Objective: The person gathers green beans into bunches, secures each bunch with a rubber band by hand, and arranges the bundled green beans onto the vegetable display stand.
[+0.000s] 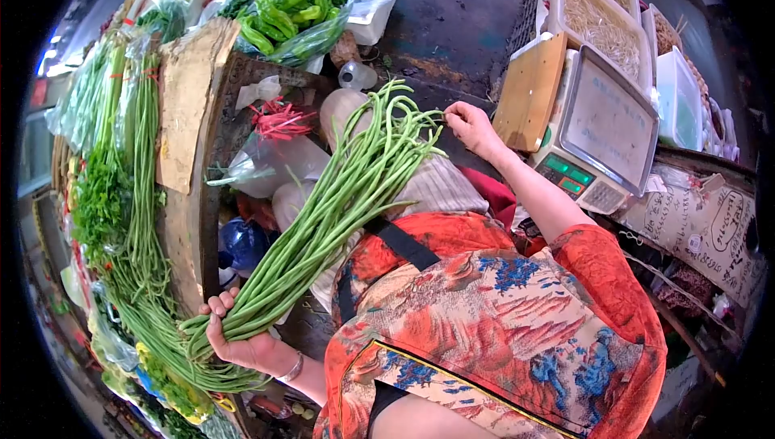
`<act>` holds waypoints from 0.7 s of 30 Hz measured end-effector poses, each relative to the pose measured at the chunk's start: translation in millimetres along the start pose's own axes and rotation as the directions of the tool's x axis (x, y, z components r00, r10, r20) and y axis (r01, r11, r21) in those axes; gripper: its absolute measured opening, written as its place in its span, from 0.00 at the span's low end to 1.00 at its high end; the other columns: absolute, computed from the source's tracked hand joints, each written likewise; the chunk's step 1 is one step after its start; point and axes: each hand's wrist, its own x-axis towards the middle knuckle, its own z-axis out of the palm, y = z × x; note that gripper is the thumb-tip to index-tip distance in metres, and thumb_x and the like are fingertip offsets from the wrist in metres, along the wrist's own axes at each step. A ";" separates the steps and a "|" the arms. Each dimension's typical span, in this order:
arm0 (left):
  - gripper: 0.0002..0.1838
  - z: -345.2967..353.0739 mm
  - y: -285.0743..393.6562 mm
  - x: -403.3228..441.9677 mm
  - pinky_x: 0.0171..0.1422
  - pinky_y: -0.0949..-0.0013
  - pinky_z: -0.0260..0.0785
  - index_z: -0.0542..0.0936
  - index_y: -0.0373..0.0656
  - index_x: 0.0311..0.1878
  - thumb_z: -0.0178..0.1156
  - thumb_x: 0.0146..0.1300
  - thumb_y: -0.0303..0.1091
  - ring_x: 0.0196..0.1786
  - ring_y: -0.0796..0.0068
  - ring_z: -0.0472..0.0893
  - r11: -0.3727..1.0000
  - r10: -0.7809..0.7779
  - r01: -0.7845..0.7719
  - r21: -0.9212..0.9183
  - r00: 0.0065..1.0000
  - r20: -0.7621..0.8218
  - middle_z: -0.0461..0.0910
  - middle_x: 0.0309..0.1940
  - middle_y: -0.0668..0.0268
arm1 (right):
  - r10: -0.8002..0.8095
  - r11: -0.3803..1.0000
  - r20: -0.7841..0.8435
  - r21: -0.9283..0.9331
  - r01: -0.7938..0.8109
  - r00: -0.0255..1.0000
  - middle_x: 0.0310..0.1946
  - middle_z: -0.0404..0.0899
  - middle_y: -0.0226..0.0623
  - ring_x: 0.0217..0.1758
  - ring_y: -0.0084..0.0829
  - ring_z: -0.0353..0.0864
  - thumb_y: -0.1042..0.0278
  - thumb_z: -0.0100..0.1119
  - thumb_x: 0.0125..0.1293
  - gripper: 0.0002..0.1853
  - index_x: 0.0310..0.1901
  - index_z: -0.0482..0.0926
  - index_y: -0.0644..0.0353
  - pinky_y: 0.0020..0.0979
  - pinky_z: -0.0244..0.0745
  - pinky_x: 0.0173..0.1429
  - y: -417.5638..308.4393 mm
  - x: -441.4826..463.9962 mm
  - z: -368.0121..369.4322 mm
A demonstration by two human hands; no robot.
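Observation:
A long bundle of green yardlong beans (323,221) lies slantwise across my lap. My left hand (242,342), with a bracelet at the wrist, is wrapped around the bundle's lower end. At the upper end, the fingers of my right hand (472,127) are pinched together at the tip of a bean. The bean tips fan out and curl there. More long beans (144,173) hang and lie in heaps to the left of my left hand. Red ties (280,119) rest beside a clear plastic bag (270,163) behind the bundle.
A wooden board edge (190,108) runs along the left. A bag of green peppers (291,15) sits at the top. On the right stand a digital scale (605,116), a wooden board (529,92) and white tubs of sprouts (597,19). Handwritten cardboard (694,217) lies below the scale.

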 end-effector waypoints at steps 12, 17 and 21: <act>0.10 -3.6 -0.3 1.2 0.59 0.55 0.64 0.71 0.41 0.43 0.53 0.56 0.24 0.39 0.67 0.71 1.000 0.006 -0.006 0.008 1.000 -0.006 0.70 0.31 0.64 | 0.414 0.653 0.093 0.663 -0.367 0.906 0.25 0.73 0.29 0.20 0.17 0.66 0.68 0.56 0.68 0.06 0.33 0.74 0.58 0.21 0.58 0.20 -3.1 13.5 -3.6; 0.10 -3.5 -0.4 1.4 0.59 0.55 0.64 0.71 0.41 0.42 0.54 0.56 0.25 0.39 0.67 0.70 1.000 0.002 -0.002 0.005 1.000 0.003 0.70 0.31 0.64 | 0.406 0.641 0.152 0.655 -0.399 0.901 0.25 0.75 0.30 0.22 0.18 0.69 0.71 0.56 0.66 0.03 0.36 0.75 0.60 0.21 0.62 0.21 12.4 15.8 -21.5; 0.10 -2.5 -1.3 1.8 0.59 0.56 0.63 0.71 0.42 0.42 0.54 0.56 0.25 0.39 0.67 0.70 1.000 -0.006 0.006 -0.010 1.000 0.014 0.70 0.31 0.65 | 0.308 0.815 0.210 0.444 -0.372 0.928 0.28 0.78 0.30 0.24 0.19 0.73 0.76 0.53 0.64 0.06 0.40 0.79 0.61 0.20 0.67 0.26 8.4 6.4 -12.1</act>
